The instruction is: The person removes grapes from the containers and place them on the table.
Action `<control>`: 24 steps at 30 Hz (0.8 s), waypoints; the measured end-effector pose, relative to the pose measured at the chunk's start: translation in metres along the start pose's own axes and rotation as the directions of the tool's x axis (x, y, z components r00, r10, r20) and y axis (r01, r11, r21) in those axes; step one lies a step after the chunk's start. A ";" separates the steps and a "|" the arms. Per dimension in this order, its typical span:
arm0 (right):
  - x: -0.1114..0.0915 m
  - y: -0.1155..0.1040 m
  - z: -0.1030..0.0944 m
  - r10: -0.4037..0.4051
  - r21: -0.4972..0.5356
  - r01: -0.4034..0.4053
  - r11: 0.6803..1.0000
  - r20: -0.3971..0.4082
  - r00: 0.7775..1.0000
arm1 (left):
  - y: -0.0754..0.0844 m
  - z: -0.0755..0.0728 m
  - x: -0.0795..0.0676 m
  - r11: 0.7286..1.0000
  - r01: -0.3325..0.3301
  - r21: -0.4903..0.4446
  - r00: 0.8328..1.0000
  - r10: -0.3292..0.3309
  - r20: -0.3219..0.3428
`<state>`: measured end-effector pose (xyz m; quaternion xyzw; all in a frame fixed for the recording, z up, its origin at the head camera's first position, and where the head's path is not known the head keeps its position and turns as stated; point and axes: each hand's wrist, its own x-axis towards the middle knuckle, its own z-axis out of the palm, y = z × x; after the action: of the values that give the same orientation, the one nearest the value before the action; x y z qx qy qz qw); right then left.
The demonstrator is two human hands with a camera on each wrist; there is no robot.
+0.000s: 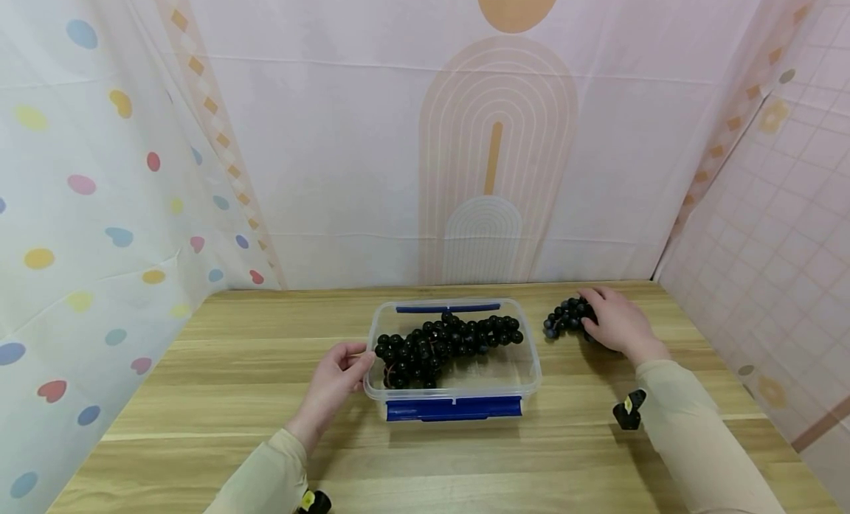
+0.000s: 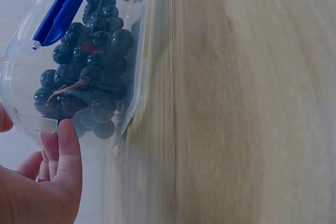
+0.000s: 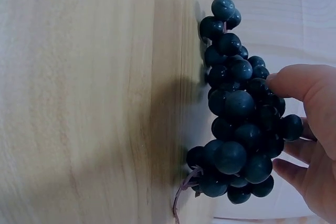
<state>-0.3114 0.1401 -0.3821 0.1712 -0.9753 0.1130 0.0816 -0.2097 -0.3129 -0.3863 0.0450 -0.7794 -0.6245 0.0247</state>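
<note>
A clear plastic food container (image 1: 491, 377) with blue side clips stands on the table, and dark grapes (image 1: 425, 348) lie inside it. At its left end, my left hand (image 1: 337, 374) holds the rim between thumb and fingers. The left wrist view shows the thumb against the container wall (image 2: 21, 93), close to the grapes inside. To the right of the container, my right hand (image 1: 617, 322) grips a second bunch of dark grapes (image 3: 239, 103) from above. That bunch rests on or just above the wood; I cannot tell which. Its pinkish stem (image 3: 184, 184) sticks out at one end.
The wooden table (image 1: 252, 396) runs back to a patterned curtain (image 1: 345, 167). More patterned cloth hangs at the left (image 1: 133, 204) and the right (image 1: 783, 241). A small black device (image 1: 627, 411) sits at the right wrist, another (image 1: 315, 501) at the left.
</note>
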 end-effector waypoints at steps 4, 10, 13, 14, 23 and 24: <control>-0.001 -0.002 -0.001 0.000 0.002 0.000 1.000 -0.013 1.000 | 0.000 0.000 0.000 1.000 0.000 -0.003 1.000 0.000 -0.001; -0.001 -0.004 -0.001 -0.011 0.004 0.011 1.000 -0.029 1.000 | 0.000 0.001 0.001 1.000 0.013 -0.004 1.000 -0.013 -0.013; -0.002 -0.005 -0.002 -0.018 0.010 0.019 1.000 -0.033 0.999 | 0.000 0.001 0.001 1.000 0.014 -0.001 1.000 -0.014 -0.015; -0.002 -0.005 -0.002 -0.020 0.013 0.021 1.000 -0.035 0.999 | -0.001 0.001 0.001 1.000 0.013 -0.001 1.000 -0.013 -0.014; -0.004 -0.012 -0.006 -0.043 0.024 0.045 0.999 -0.074 0.996 | 0.000 0.000 0.001 1.000 0.016 0.004 1.000 -0.016 -0.010; -0.004 -0.012 -0.006 -0.049 0.024 0.051 0.998 -0.083 0.995 | 0.000 0.000 0.001 1.000 0.016 0.003 1.000 -0.016 -0.009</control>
<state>-0.3032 0.1319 -0.3743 0.1917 -0.9650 0.1308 0.1222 -0.2104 -0.3128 -0.3868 0.0540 -0.7798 -0.6232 0.0232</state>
